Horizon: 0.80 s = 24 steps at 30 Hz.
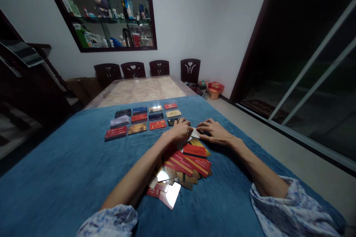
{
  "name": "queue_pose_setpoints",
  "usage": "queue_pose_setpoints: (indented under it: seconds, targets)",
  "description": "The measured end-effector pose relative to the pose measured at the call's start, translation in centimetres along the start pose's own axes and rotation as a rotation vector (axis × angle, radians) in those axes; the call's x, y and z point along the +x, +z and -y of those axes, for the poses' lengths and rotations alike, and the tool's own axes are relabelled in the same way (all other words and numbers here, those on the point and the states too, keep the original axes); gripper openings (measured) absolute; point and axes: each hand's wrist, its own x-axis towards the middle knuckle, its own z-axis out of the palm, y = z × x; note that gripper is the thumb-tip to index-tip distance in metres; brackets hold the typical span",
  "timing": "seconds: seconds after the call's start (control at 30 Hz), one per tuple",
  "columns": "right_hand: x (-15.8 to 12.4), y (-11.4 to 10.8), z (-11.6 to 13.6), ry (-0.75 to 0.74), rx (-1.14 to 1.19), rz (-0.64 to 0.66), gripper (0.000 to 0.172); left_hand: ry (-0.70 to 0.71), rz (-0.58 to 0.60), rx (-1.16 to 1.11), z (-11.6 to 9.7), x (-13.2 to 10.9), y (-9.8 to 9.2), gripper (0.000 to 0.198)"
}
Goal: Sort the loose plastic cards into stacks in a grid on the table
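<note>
My left hand (180, 130) and my right hand (213, 132) meet just beyond a loose heap of cards. Between their fingertips is a small bunch of white cards (195, 133), which both hands pinch from opposite sides. Below my wrists the spread heap of red cards (180, 161) overlaps yellow, gold and brown ones, and a glossy card (170, 195) reflects the light at its near end. Neat stacks lie in rows to the left and beyond: red cards (116, 132), gold cards (137, 129), white cards (119, 120) and others. My left hand partly covers a black stack (171, 122).
A blue cloth (69, 163) covers the near part of the table; its marble-patterned top (139, 88) shows farther off. Several dark chairs (133, 69) stand behind it. An orange bucket (213, 93) is on the floor at right, near a sliding door (306, 70).
</note>
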Motion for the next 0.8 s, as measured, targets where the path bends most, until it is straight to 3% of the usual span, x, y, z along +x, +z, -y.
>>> queue_pose_setpoints:
  seconds: [0.27,0.53,0.8]
  targets:
    - [0.2,0.4,0.2,0.049,-0.104,-0.075,0.037,-0.011,-0.003,0.016,-0.6,0.0,0.2,0.026]
    - [0.3,0.0,0.2,-0.002,-0.058,-0.016,0.036,0.001,0.002,-0.022,0.0,0.3,-0.1,0.021]
    - [0.6,0.4,1.0,0.118,-0.014,-0.021,0.039,0.054,-0.038,0.008,0.3,0.2,-0.1,0.020]
